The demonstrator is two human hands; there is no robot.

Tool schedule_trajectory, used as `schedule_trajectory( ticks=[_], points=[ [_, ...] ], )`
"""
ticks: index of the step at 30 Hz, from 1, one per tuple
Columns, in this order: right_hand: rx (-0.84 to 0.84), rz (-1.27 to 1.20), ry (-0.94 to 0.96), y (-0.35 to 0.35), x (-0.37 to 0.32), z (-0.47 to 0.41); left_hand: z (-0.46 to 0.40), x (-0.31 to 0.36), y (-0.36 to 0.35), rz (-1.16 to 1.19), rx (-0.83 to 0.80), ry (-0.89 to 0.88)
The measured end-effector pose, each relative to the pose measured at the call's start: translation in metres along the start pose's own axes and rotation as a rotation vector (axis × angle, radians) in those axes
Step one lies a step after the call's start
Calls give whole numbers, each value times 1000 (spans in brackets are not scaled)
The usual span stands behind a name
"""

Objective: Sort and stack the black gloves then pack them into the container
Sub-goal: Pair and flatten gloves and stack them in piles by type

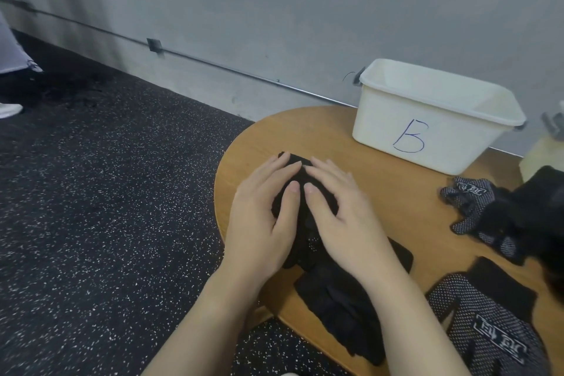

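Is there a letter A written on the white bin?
No, the white bin on the table shows a hand-drawn blue letter B on its front.

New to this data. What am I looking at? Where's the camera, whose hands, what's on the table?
There is no robot here: one wide-angle camera worn on a person's head looks down at their bare hands. The left hand and right hand lie flat, fingers straight, pressing a stack of black gloves on a round wooden table. Nothing is gripped. More gloves lie to the right, some with white dots. A white container marked B stands behind; what it holds can't be seen.
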State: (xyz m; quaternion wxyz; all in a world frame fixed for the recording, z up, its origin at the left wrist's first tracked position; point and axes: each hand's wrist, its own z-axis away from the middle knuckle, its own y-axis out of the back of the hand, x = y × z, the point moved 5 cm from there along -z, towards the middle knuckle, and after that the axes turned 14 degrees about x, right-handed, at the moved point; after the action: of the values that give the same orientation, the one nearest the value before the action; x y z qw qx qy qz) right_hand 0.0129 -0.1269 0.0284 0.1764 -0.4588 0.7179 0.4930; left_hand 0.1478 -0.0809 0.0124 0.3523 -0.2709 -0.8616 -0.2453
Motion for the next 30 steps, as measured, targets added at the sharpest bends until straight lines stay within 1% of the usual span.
schedule_trajectory(
  ticks=[4,7,11,16,20,23,27,28,30],
  points=[
    [-67,31,-34,-5,7,5,0,-8,-8,43,-78,102],
    [-118,68,-61,-9,10,8,6,-11,-10,40,-122,137],
    [-156,121,-88,-11,9,13,9,-13,-8,43,-121,175],
    [-169,114,-190,-4,15,21,13,-10,-9,-12,-112,184],
    [-184,171,-183,7,14,28,14,-5,-5,-31,-100,182],
    [-155,178,-176,18,14,34,16,6,2,-56,-54,132],
    [-88,180,-193,43,20,44,25,46,4,-121,20,-79],
    [-61,183,-194,52,24,46,31,58,-1,-95,14,-101],
    [-3,221,-187,75,36,49,48,75,-16,-40,-37,-69]
  ],
)
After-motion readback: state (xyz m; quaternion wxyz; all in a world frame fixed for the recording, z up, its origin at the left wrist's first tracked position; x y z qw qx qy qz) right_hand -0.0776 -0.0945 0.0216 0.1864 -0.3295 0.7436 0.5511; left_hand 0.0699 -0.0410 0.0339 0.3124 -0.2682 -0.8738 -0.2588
